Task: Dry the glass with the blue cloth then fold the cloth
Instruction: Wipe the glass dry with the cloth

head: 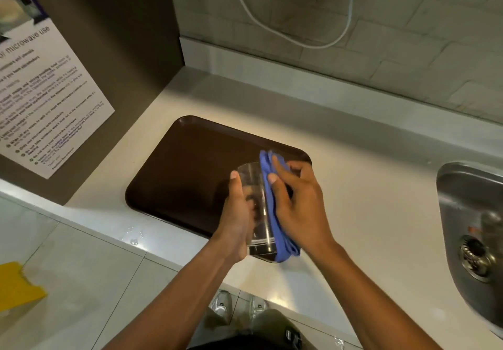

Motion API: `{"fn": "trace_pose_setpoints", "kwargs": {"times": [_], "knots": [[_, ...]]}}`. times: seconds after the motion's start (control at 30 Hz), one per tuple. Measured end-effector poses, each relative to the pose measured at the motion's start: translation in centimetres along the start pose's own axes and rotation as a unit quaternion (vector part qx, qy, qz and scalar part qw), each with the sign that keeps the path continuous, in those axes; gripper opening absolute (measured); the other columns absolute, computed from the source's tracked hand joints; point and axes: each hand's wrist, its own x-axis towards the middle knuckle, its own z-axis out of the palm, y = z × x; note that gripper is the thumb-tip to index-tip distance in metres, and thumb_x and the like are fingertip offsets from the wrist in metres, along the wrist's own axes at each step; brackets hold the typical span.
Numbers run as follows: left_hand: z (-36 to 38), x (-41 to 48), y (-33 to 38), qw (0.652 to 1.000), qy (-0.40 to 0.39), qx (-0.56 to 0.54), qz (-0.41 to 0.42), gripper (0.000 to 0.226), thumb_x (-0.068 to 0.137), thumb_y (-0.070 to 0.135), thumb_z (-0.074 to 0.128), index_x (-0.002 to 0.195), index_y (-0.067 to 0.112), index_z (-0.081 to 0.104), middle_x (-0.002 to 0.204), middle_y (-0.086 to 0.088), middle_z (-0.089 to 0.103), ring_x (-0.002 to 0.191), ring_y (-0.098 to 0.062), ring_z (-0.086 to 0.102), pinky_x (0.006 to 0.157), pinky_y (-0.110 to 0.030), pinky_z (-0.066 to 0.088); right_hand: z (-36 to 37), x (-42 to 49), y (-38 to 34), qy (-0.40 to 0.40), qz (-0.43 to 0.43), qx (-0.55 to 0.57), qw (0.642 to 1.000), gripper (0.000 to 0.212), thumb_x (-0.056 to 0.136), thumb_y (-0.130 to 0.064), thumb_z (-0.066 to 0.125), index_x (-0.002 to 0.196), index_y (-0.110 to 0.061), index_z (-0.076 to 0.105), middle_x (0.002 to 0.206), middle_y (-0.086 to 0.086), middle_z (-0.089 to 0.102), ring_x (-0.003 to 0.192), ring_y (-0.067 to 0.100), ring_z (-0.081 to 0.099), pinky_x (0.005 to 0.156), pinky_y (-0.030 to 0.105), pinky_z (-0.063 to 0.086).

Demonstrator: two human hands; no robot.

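the drying step looks to be under way and the folding is not yet begun, as far as this view shows. nearest the camera, the two forearms reach out over the pale countertop. the left hand is wrapped around the left side of the clear drinking glass, thumb laid up along its wall toward the rim, so it is gripping the glass. the right hand is closed on the blue cloth, pressing it flat against the right outer wall of the glass with the fingers spread over the fabric.

the glass is held in the air, tilted with its thick base toward the person and its open mouth pointing away, above the near right part of the brown tray. it is a plain, tall, transparent tumbler; whether any water remains on it cannot be told from here. the cloth runs the length of the glass in bunched, loose folds, its far end poking past the rim and its near end hanging below the base. only the outside is being wiped; the inside appears untouched by cloth at this moment, so that probably remains, then the folding.

beyond, the tray lies bare on the counter, and a steel sink sits well to the right.
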Motion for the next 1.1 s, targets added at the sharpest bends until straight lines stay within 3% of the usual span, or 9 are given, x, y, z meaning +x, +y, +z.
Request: {"fn": "trace_pose_setpoints", "kwargs": {"times": [0.07, 0.2, 0.33, 0.43, 0.53, 0.6, 0.8, 0.93, 1.1], "knots": [[0.4, -0.3, 0.3, 1.000, -0.004, -0.003, 0.002, 0.076, 0.097, 0.072, 0.017, 0.116, 0.023, 0.070, 0.102, -0.011, 0.080, 0.091, -0.026, 0.078, 0.074, -0.039, 0.061, 0.1, 1.1, -0.7, 0.003, -0.013, -0.004, 1.000, 0.040, 0.099, -0.032, 0.052, 0.138, -0.025, 0.054, 0.122, -0.006, 0.044, 0.106, -0.012, 0.044, 0.092, 0.005, 0.041], [-0.9, 0.4, 2.6, 0.998, -0.020, -0.060, 0.009, 0.080, 0.098, 0.070, 0.013, 0.109, 0.010, 0.065, 0.080, -0.013, 0.079, 0.068, -0.022, 0.078, 0.059, -0.031, 0.061, 0.2, -2.7, -0.7, -0.058, -0.090, 0.030, 0.994, 0.040, 0.096, -0.021, 0.062, 0.135, -0.014, 0.057, 0.123, -0.007, 0.046, 0.113, -0.008, 0.047, 0.094, 0.013, 0.045], [-0.4, -0.4, 1.4, 0.998, -0.032, -0.041, -0.031, 0.087, 0.092, 0.078, 0.018, 0.117, 0.015, 0.072, 0.105, -0.019, 0.078, 0.091, -0.031, 0.076, 0.081, -0.044, 0.058, 0.0, -0.8, 0.0, -0.015, 0.015, 0.056, 0.998, 0.037, 0.098, -0.033, 0.053, 0.134, -0.024, 0.058, 0.114, -0.010, 0.048, 0.105, -0.008, 0.051, 0.088, 0.011, 0.047], [0.6, -0.9, 1.1, 0.995, -0.045, -0.078, -0.031, 0.080, 0.096, 0.074, 0.019, 0.111, 0.019, 0.075, 0.109, -0.017, 0.077, 0.093, -0.030, 0.077, 0.079, -0.044, 0.058, -0.1, 1.1, -1.0, 0.004, 0.009, 0.046, 0.999, 0.039, 0.099, -0.035, 0.052, 0.137, -0.028, 0.055, 0.120, -0.010, 0.045, 0.109, -0.006, 0.048, 0.091, 0.007, 0.042], [-0.2, -0.6, 2.4, 0.995, -0.042, -0.085, -0.002, 0.075, 0.098, 0.070, 0.021, 0.098, 0.014, 0.071, 0.086, -0.013, 0.078, 0.070, -0.021, 0.078, 0.064, -0.036, 0.058, -0.1, -1.9, -1.4, -0.046, -0.057, 0.033, 0.997, 0.041, 0.098, -0.030, 0.053, 0.139, -0.026, 0.053, 0.125, -0.005, 0.043, 0.113, -0.002, 0.046, 0.094, 0.008, 0.040], [-1.2, -0.3, 2.9, 0.997, -0.031, -0.065, -0.006, 0.080, 0.096, 0.073, 0.018, 0.093, 0.010, 0.068, 0.073, -0.012, 0.077, 0.060, -0.021, 0.076, 0.065, -0.036, 0.053, -0.3, -4.3, -1.0, -0.075, -0.045, 0.075, 0.993, 0.040, 0.097, -0.030, 0.054, 0.137, -0.025, 0.056, 0.122, -0.005, 0.046, 0.110, 0.001, 0.051, 0.089, 0.009, 0.043], [0.3, -1.2, 1.6, 0.996, -0.045, -0.066, -0.030, 0.087, 0.094, 0.077, 0.018, 0.123, 0.013, 0.070, 0.117, -0.021, 0.074, 0.106, -0.036, 0.072, 0.094, -0.053, 0.055, -0.5, 1.0, -0.7, -0.008, 0.049, 0.068, 0.996, 0.036, 0.099, -0.038, 0.049, 0.132, -0.027, 0.060, 0.115, -0.008, 0.051, 0.104, -0.001, 0.054, 0.083, 0.005, 0.043], [-0.6, -0.3, 3.1, 0.995, -0.036, -0.089, -0.011, 0.083, 0.096, 0.073, 0.016, 0.104, 0.008, 0.068, 0.079, -0.016, 0.077, 0.067, -0.025, 0.077, 0.059, -0.033, 0.061, -0.4, -2.2, -1.5, -0.068, -0.056, 0.053, 0.995, 0.039, 0.098, -0.029, 0.055, 0.137, -0.024, 0.055, 0.122, -0.005, 0.045, 0.109, -0.003, 0.049, 0.089, 0.007, 0.042], [-1.0, -0.3, 2.0, 0.998, -0.010, -0.050, -0.019, 0.091, 0.092, 0.079, 0.017, 0.124, 0.011, 0.069, 0.115, -0.022, 0.074, 0.105, -0.036, 0.073, 0.094, -0.052, 0.056, -0.3, -0.5, -0.2, -0.048, 0.049, 0.054, 0.996, 0.035, 0.098, -0.039, 0.051, 0.129, -0.028, 0.062, 0.114, -0.009, 0.050, 0.106, 0.001, 0.054, 0.089, 0.012, 0.047]]}}
